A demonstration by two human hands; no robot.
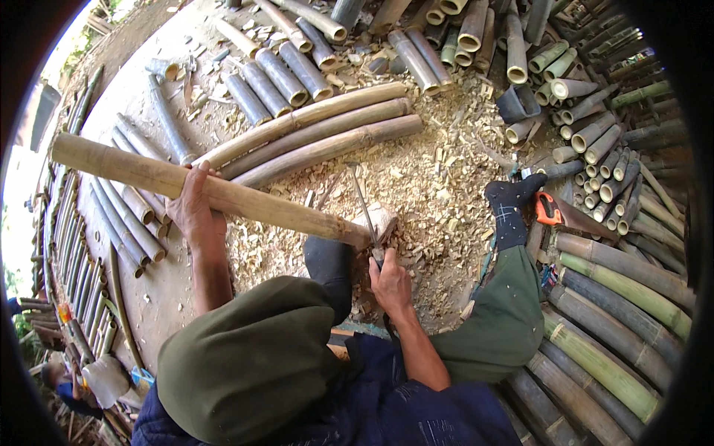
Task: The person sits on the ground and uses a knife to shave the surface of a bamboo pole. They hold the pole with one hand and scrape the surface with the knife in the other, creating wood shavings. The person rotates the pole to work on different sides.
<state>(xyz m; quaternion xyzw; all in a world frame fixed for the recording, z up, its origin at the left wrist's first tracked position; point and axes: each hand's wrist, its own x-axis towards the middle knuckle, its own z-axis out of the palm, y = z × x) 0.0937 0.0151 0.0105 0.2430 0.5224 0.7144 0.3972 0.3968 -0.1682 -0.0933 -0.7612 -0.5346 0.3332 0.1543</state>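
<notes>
The blade (pixel 364 204) tip is lost among pale shavings (pixel 439 186). Left hand (pixel 195 208) fingers wrap the round tan bamboo pole (pixel 186 182); right hand (pixel 390 282) fingers close on the blade's handle (mostly hidden).

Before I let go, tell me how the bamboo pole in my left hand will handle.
The bamboo pole looks stiff: it spans straight from the left hand to the chips. Round and smooth, it would probably roll. Likely hollow like the cut sections, so fairly light.
</notes>
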